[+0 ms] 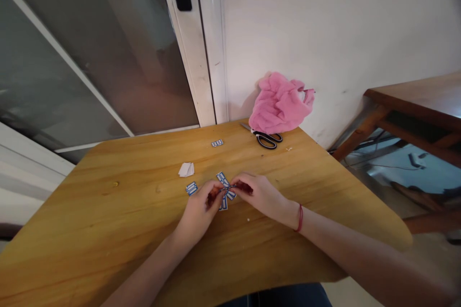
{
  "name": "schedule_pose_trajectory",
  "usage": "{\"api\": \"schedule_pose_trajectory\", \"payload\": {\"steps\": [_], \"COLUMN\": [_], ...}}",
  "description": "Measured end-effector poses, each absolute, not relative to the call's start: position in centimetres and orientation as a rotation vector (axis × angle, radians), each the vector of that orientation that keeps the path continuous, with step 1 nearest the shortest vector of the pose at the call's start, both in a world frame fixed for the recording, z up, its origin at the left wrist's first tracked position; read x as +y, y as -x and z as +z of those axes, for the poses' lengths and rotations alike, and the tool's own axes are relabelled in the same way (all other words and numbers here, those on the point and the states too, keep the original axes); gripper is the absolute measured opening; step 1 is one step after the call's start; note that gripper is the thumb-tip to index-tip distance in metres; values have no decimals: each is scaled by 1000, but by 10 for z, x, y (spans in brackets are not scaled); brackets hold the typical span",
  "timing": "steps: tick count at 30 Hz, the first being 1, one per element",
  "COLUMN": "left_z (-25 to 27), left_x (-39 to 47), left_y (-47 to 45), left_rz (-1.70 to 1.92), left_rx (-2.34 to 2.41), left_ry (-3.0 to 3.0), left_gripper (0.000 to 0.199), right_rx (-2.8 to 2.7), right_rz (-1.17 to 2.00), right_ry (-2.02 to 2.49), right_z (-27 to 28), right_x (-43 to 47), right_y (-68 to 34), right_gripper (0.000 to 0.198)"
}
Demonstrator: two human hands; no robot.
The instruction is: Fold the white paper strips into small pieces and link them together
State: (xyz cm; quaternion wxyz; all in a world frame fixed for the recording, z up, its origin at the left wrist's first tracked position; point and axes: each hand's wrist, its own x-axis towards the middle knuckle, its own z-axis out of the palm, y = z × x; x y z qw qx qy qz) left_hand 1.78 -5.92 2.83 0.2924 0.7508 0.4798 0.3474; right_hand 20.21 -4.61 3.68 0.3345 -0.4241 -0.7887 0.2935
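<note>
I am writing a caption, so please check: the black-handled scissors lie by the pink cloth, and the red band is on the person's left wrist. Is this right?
Not quite: the head view shows the red band on the right wrist, not the left. The scissors do lie by the pink cloth.

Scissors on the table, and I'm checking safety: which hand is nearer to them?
Right. The right hand is almost directly on the person's side of the scissors, not touching them; the left hand is also on that side, but farther away, to the left.
</note>
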Motion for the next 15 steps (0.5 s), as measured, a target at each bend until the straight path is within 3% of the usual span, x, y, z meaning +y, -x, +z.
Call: {"api": "schedule_pose_trajectory", "payload": {"steps": [15], "left_z": [27], "left_x": [-59], "left_y": [-16], "left_rz": [908], "left_rx": [1290], "left_ry": [-2094], "left_gripper": [12], "right_rx": [-2068], "right_rz": [779], "right_ry": [1088], "right_z": [39], "right_x": [-48], "right_y": [-201], "right_gripper": [9]}}
